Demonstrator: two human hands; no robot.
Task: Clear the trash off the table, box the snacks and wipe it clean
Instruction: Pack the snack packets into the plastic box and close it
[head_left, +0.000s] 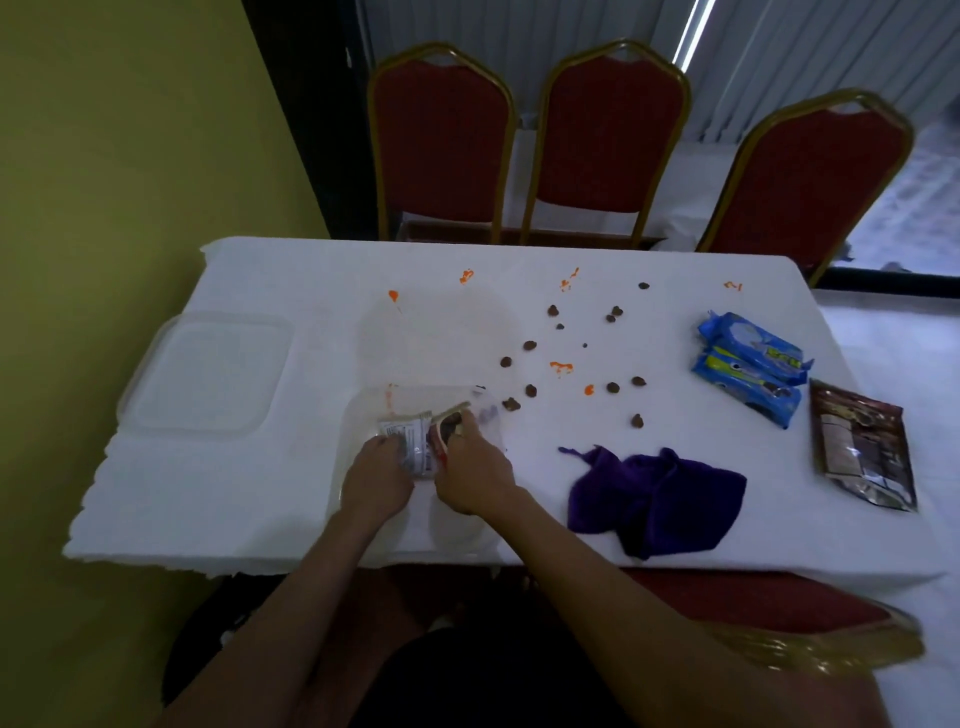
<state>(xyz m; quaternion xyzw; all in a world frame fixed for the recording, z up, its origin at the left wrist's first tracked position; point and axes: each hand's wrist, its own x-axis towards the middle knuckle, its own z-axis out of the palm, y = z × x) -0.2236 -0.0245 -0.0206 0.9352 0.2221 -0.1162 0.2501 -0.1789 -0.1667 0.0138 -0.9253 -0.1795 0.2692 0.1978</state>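
A clear plastic box stands at the near middle of the white table. Inside it, my left hand grips a white snack packet, and my right hand pinches a second packet with a dark picture beside it. Blue cookie packs and a brown pouch lie at the right. A purple cloth is crumpled near the front edge. Several dark crumbs and orange smears dot the middle.
The box's clear lid lies at the table's left end, next to a yellow wall. A clear round plate sits behind the box. Three red chairs line the far side; another red chair is at my right.
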